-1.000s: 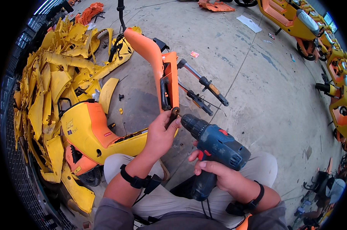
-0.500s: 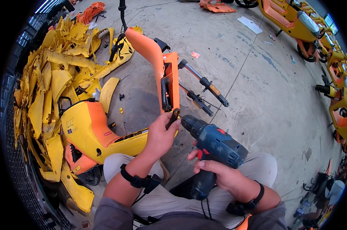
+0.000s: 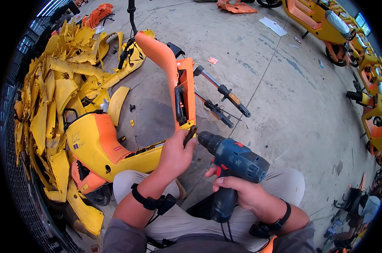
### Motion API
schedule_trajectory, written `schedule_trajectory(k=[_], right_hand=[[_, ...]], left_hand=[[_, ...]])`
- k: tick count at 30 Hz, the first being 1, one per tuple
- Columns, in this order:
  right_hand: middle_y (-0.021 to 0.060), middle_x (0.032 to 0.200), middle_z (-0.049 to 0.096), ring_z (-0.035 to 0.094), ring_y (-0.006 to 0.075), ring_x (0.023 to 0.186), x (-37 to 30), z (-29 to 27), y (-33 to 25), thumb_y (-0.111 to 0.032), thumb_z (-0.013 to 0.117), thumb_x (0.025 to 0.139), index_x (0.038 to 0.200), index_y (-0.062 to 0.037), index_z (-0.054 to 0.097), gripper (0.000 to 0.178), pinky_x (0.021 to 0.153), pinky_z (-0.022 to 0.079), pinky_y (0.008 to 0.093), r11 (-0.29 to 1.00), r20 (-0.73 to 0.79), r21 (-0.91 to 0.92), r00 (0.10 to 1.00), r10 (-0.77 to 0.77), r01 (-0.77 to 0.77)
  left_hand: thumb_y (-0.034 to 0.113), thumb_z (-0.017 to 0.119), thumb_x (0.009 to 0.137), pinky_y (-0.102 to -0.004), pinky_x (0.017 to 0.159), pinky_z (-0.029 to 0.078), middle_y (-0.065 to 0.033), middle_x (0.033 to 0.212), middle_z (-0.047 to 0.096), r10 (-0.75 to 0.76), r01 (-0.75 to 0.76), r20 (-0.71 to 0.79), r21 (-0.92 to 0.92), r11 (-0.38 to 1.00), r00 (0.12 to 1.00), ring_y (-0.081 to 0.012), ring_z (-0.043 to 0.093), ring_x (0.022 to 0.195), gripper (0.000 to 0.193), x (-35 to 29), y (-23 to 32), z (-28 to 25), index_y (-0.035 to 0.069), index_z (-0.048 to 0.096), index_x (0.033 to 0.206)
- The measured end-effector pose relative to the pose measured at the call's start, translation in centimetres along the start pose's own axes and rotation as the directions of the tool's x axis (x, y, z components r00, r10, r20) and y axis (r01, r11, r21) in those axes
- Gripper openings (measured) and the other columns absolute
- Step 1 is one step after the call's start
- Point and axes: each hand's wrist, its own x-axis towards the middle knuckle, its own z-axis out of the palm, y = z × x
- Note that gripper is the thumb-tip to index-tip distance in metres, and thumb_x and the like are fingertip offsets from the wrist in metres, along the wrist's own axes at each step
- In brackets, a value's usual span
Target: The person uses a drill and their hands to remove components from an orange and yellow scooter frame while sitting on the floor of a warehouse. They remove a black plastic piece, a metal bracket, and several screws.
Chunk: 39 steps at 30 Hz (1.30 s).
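My left hand [image 3: 177, 154] is closed around a short dark bar-like piece [image 3: 190, 135] with a rounded end; its exact kind I cannot make out. That hand is at the lower end of the orange front panel [image 3: 191, 95] of a partly stripped yellow and orange electric scooter [image 3: 89, 134]. A blue-black cordless drill [image 3: 239, 159] is gripped in my right hand [image 3: 243, 192], its chuck pointing left toward the dark piece, with a small gap between them. My right index finger is by the red trigger.
On the left rises a heap of yellow plastic panels [image 3: 64, 90]. The scooter's bare front fork legs [image 3: 229, 96] stick out to the right, without a wheel. A row of yellow and orange scooters [image 3: 313, 25] lines the right side. A person [image 3: 361, 211] is at the lower right.
My left hand with the dark piece has tilted and dropped slightly, uncovering a yellow bracket at the panel's lower end. The drill has shifted a little left and down.
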Motion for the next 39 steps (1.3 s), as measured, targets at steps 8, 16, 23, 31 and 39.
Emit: schedule_trajectory(k=[8, 16, 23, 31, 39], right_hand=[[0.0141, 0.109, 0.063, 0.064, 0.0182, 0.081, 0.4, 0.0, -0.1, -0.001, 0.063, 0.082, 0.128, -0.0005, 0.048, 0.049, 0.077, 0.053, 0.0328, 0.999, -0.036, 0.041, 0.999, 0.037, -0.035], [0.0141, 0.11, 0.063, 0.064, 0.0182, 0.081, 0.2, -0.4, 0.1, -0.001, 0.062, 0.082, 0.128, -0.0007, 0.047, 0.049, 0.077, 0.053, 0.0334, 0.997, -0.037, 0.074, 0.999, 0.038, -0.035], [0.0109, 0.106, 0.065, 0.063, 0.0155, 0.082, 0.4, 0.2, 0.5, -0.001, 0.064, 0.085, 0.119, -0.0038, 0.052, 0.036, 0.076, 0.052, 0.0305, 0.997, -0.029, 0.062, 0.999, 0.041, -0.04], [0.0035, 0.093, 0.065, 0.061, 0.0123, 0.077, 0.4, -1.3, 1.5, -0.008, 0.067, 0.085, 0.1, -0.0048, 0.063, 0.016, 0.071, 0.052, 0.0287, 0.993, -0.06, 0.12, 0.998, 0.015, -0.008], [0.0038, 0.084, 0.062, 0.059, 0.0134, 0.069, 1.1, -0.3, 1.1, -0.014, 0.067, 0.081, 0.098, -0.0029, 0.062, 0.022, 0.064, 0.049, 0.0296, 0.983, -0.03, 0.02, 0.983, -0.182, 0.182]], left_hand=[[0.015, 0.061, 0.088, -0.0466, 0.075, 0.049, -0.0265, 0.088, 0.065, -0.052, 0.05, 0.032, 0.083, 0.995, 0.998, -0.044, 0.064, 0.086, 0.023, 0.4, 0.5, -0.2, -0.004, 0.061, 0.101], [0.015, 0.061, 0.088, -0.0478, 0.077, 0.048, -0.0269, 0.089, 0.064, -0.065, 0.056, 0.059, 0.14, 0.989, 0.996, -0.0449, 0.062, 0.087, 0.022, 0.2, 1.2, -0.1, -0.004, 0.062, 0.099], [0.016, 0.061, 0.088, -0.0481, 0.076, 0.048, -0.0275, 0.088, 0.064, -0.054, 0.04, 0.084, 0.16, 0.986, 0.995, -0.0452, 0.062, 0.086, 0.022, -0.1, 0.7, -0.6, -0.004, 0.062, 0.099], [0.012, 0.061, 0.087, -0.045, 0.072, 0.05, -0.0243, 0.091, 0.065, -0.039, 0.021, 0.156, 0.116, 0.993, 0.987, -0.0391, 0.065, 0.082, 0.026, 0.6, 0.5, 0.8, -0.002, 0.061, 0.109], [0.007, 0.05, 0.097, -0.023, 0.054, 0.043, -0.0059, 0.094, 0.061, 0.046, 0.019, 0.21, -0.296, 0.955, 0.977, -0.0094, 0.056, 0.072, 0.025, 1.2, -3.1, 0.9, -0.003, 0.053, 0.12]])
